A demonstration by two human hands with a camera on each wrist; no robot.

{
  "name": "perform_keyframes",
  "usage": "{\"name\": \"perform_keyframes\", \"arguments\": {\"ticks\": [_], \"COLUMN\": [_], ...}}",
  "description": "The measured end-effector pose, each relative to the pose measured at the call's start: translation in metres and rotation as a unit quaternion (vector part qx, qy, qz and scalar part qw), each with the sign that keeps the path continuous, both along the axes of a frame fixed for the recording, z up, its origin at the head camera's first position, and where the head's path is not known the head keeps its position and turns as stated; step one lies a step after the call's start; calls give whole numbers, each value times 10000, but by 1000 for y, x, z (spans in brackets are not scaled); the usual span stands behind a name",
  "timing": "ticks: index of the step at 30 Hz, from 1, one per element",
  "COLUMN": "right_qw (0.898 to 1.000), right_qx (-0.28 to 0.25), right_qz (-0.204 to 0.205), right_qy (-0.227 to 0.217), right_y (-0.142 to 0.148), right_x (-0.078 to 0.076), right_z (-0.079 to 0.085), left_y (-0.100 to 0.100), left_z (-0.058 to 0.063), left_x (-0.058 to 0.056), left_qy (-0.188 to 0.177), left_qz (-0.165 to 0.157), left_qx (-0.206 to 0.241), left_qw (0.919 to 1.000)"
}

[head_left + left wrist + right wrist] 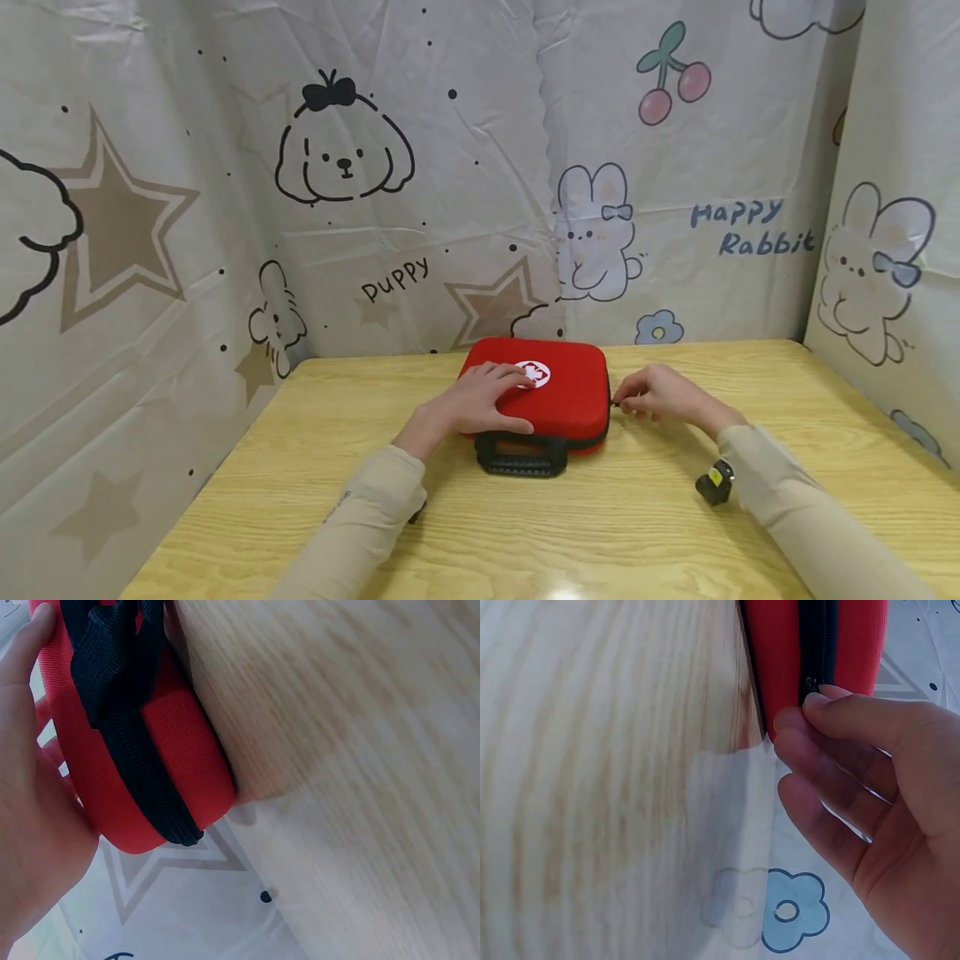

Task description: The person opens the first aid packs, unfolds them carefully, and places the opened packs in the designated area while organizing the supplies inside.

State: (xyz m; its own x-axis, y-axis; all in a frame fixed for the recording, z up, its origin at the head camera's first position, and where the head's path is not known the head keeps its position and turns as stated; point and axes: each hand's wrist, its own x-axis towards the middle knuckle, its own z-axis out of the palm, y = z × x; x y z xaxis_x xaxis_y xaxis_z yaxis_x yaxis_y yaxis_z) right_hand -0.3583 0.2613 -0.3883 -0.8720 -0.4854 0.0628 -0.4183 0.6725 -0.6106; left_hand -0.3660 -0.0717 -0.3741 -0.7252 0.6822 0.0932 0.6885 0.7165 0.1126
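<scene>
A red zippered case (562,408) with a white round emblem (538,374) lies flat on the table, its black handle (521,472) toward me. My left hand (483,400) rests on the lid with fingers spread, partly over the emblem. At the case's right side, my right hand (656,395) pinches the zipper pull between thumb and forefinger. The right wrist view shows the black zipper (817,637) running along the side up to those fingertips, which hide most of the pull. In the left wrist view, the zipper band (146,769) on the near left corner is closed.
The wood-grain table (315,517) extends around the case on every side. A printed cloth (420,225) with cartoon animals and stars hangs along its back and sides. A small black device (715,483) sits at my right wrist.
</scene>
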Motion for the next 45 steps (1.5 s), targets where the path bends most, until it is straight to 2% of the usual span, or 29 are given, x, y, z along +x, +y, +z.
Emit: {"name": "perform_keyframes", "arguments": {"ticks": [8, 15, 24, 31, 38, 45], "right_qw": [9999, 9997, 9986, 9972, 9980, 9976], "right_qx": [20, 71, -87, -321, -308, -231], "right_qz": [113, 192, 518, 646, 498, 645], "right_qy": [74, 108, 6, -211, -237, -103], "right_y": [0, 2, 2, -4, -10, -21], "right_x": [6, 11, 15, 19, 23, 20], "right_z": [1, 2, 1, -1, 4, 0], "left_y": [4, 14, 23, 34, 48, 60], "left_z": [-3, -5, -4, -7, -6, -9], "left_x": [-2, 1, 6, 6, 8, 10], "left_qy": [110, 498, 734, 894, 877, 1054], "left_qz": [318, 603, 836, 1065, 1450, 1717], "left_qx": [-159, -488, -754, -760, -777, -808], "left_qw": [9993, 9957, 9909, 9874, 9825, 9762]}}
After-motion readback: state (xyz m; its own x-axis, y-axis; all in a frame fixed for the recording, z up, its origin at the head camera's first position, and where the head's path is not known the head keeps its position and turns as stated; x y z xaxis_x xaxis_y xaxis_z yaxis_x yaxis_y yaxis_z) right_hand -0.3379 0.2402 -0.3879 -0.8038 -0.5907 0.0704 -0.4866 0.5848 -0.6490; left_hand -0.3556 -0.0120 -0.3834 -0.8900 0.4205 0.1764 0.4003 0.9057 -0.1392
